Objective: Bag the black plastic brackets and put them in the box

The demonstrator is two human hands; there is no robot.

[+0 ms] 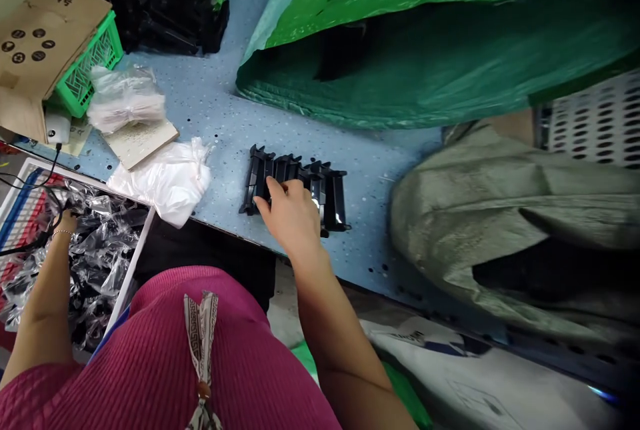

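In the head view, a row of black plastic parts (337, 200) lies side by side on the blue speckled table. My right hand (293, 213) reaches over the row from the front. Its thumb and index finger are apart and touch or hover just above the parts; nothing shows lifted between them. At the far left my left hand (65, 222) is down in a white-rimmed crate (135, 253), among black parts in clear plastic bags (97, 250). Dark pieces cover its fingertips, so its grip is hidden.
A bundle of white plastic bags (175, 180) lies beside a small board (143, 143) and clear bags (127, 100). Behind are a green basket (90, 70), cardboard (55, 37) and piled black parts (170, 10). A large green sack (425, 77) and a grey-green sack (460, 203) stand right.
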